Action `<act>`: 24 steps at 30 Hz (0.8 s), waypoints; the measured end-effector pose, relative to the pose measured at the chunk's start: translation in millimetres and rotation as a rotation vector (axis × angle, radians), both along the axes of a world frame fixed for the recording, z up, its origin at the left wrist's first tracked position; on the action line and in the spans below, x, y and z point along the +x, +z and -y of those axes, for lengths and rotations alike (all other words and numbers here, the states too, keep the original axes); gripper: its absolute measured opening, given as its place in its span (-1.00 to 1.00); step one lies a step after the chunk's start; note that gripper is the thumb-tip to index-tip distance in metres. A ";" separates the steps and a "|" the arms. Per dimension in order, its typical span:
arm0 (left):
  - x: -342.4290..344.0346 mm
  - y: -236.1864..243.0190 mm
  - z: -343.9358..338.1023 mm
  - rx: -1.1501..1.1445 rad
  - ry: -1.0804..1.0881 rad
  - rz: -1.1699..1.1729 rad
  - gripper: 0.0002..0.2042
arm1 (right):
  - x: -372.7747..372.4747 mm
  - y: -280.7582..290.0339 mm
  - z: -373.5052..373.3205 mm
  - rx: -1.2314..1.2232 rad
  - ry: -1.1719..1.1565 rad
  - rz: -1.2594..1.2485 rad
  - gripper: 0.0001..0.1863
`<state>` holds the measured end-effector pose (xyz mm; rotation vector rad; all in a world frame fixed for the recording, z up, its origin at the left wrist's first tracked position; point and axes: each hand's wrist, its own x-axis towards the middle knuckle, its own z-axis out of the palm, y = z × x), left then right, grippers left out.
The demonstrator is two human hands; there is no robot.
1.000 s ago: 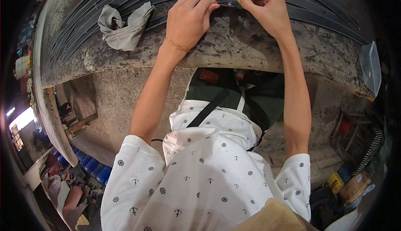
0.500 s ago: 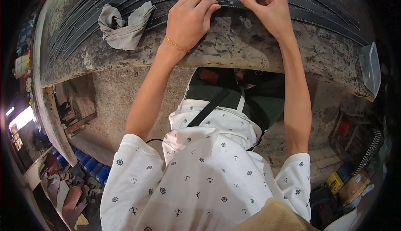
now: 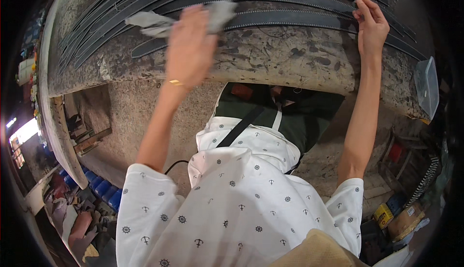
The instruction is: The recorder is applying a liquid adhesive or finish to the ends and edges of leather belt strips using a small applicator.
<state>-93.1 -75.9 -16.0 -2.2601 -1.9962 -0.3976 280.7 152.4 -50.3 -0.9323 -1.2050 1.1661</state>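
Dark grey stitched straps (image 3: 280, 19) run side by side across the stained bench, with pale stitching along their edges. My left hand (image 3: 191, 47), smeared by motion, presses on a crumpled light grey cloth (image 3: 221, 14) over the nearest strap. Parts of the cloth stick out on both sides of the hand, and its fingers are hard to make out. Farther right, my right hand (image 3: 373, 24) has thumb and fingertips pinched together just above the straps. What sits in that pinch, if anything, is too small to tell.
The bench front edge (image 3: 290, 81) curves in front of my lap. A clear plastic tub (image 3: 427, 88) stands at its right end. Down left lie leather scraps (image 3: 79, 228) beside blue containers (image 3: 104, 189). Down right are a yellow box (image 3: 383, 215) and a cardboard box (image 3: 406, 222).
My left hand has moved left onto the cloth and shifted it to the right. My right hand has moved right along the straps. The hands are now far apart.
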 end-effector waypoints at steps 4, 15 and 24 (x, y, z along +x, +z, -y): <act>121.4 -15.4 -57.3 0.032 -0.049 0.083 -0.40 | -11.5 8.9 10.1 -0.043 0.012 -0.384 -0.84; -2.2 -8.6 -9.5 -0.147 0.055 -0.169 -0.41 | 8.2 8.8 14.0 -0.072 0.069 -0.659 -0.83; -7.7 64.0 -14.8 0.378 -0.004 0.037 -0.76 | -6.6 33.6 9.1 -0.054 0.009 -0.494 -0.79</act>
